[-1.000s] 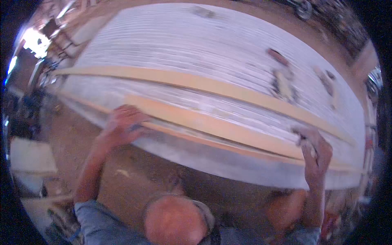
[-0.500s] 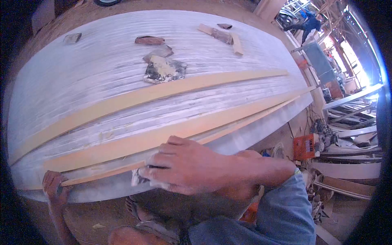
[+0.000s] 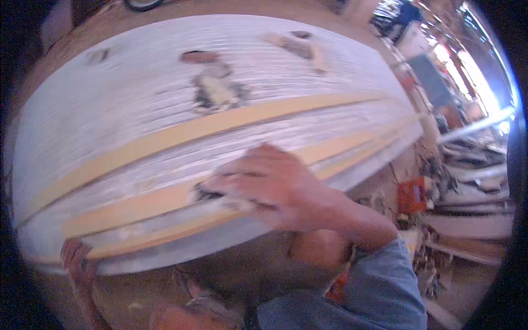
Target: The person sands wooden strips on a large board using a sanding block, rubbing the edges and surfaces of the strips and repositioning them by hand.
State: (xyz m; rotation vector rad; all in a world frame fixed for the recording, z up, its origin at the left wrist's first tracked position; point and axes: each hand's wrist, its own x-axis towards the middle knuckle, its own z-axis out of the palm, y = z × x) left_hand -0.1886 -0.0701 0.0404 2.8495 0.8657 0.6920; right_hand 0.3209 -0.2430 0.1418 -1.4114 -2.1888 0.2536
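Note:
My right hand (image 3: 272,184), blurred by motion, is closed on a dark, white-dusted folded piece that looks like sandpaper (image 3: 205,193). It is above the nearest narrow wooden strip (image 3: 170,235) and the wider strip (image 3: 126,212) beside it. Whether the sandpaper touches either strip I cannot tell. At the lower left, my left hand (image 3: 78,257) has its fingers curled over the strip's left end at the table edge. A third pale strip (image 3: 165,135) lies farther back on the white ridged tabletop (image 3: 110,110).
Beyond the strips lie a dark plate with pale paste (image 3: 220,96), a brownish folded piece (image 3: 200,56) and small wood offcuts (image 3: 318,59). On the right floor, an orange crate (image 3: 411,195) stands near piled scrap boards (image 3: 473,192). A person (image 3: 404,19) is at the far right.
My right hand has moved up and away from me, from the near table edge to over the strips, with the folded piece still in it. My left hand stays at the strip's end.

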